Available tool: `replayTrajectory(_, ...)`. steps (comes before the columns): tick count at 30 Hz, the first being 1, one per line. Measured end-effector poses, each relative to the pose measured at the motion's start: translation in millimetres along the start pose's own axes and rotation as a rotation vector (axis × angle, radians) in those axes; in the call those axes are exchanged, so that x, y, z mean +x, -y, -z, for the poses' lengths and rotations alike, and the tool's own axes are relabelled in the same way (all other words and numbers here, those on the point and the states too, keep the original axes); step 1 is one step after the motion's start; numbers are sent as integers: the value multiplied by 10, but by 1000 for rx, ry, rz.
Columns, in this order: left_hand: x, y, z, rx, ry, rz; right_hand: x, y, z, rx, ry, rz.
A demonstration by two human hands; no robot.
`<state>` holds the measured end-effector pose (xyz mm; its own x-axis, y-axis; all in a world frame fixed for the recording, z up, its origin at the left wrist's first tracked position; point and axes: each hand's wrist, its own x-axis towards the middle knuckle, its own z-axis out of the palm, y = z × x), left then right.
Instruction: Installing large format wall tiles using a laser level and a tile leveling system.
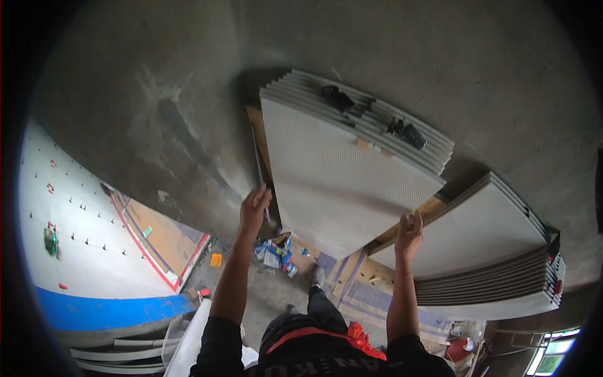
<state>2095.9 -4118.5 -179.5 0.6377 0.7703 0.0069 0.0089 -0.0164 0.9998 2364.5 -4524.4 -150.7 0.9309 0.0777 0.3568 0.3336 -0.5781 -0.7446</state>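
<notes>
My left hand is raised beside the left edge of a stack of large white panels leaning against a grey wall. Its fingers are loosely bent and somewhat apart, with no object visible in them. Near the lower right edge of the same stack is my right hand, its fingers curled in. Whether it pinches anything or touches the panel edge, I cannot tell. The front panel has ridged patches on its face. Two dark objects, one black object and one black-and-grey object, rest on the stack's top edges.
A second panel stack leans at the right. Blue-and-white crumpled packaging and an orange scrap lie on the floor. On the left, a white surface carries small clips and a device with green light. Several white strips lie lower left.
</notes>
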Motion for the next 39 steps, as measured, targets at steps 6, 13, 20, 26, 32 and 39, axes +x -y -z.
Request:
replayTrajectory(6,1288,-1015,-665,16,-230,-222,111,43,-55,-159,42,123)
replayTrajectory(13,1653,-851,-693,93,-185,-186,184,214,-32,10,163,-23)
replayTrajectory(20,1901,-675,-349,231,-345,-231,186,249,-25,24,108,42)
replayTrajectory(26,2077,-688,-662,115,-150,-358,167,122,95,36,81,11)
replayTrajectory(32,2097,-641,-516,201,-216,-374,90,239,81,37,38,-34)
replayTrajectory(39,1953,-382,-169,180,-219,-383,-69,211,57,-3,43,-7)
